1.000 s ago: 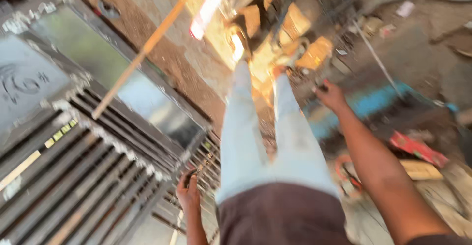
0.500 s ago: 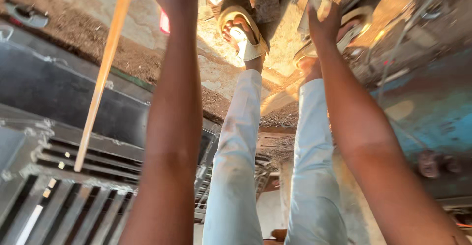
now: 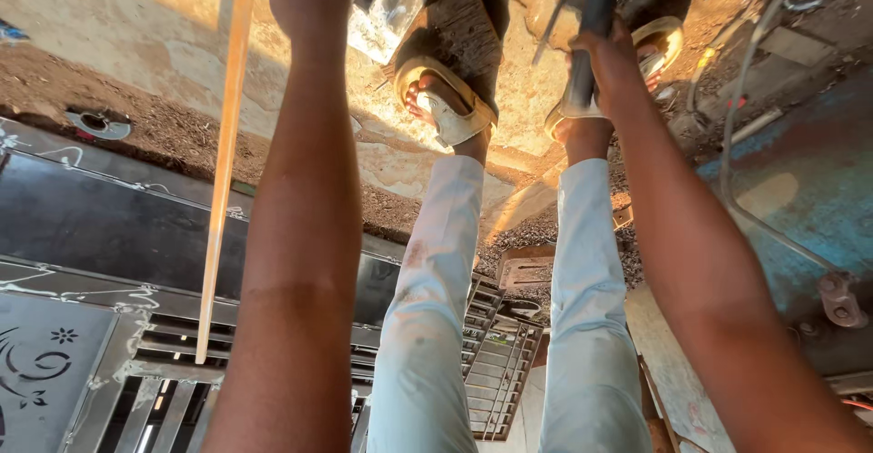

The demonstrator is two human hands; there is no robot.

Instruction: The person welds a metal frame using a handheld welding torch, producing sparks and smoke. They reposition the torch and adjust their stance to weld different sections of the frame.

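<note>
Rod [image 3: 587, 44], apparently metal, gripped in right hand [image 3: 611, 57].

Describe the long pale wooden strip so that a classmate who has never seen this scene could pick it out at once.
Start at the dark metal gate panel lying flat on the left of the ground. The wooden strip runs steeply across it, from the top edge of the picture down to the grille bars, just beside the left forearm. It is the only thin, straight, pale orange-tan length among dark metal and earth.
</note>
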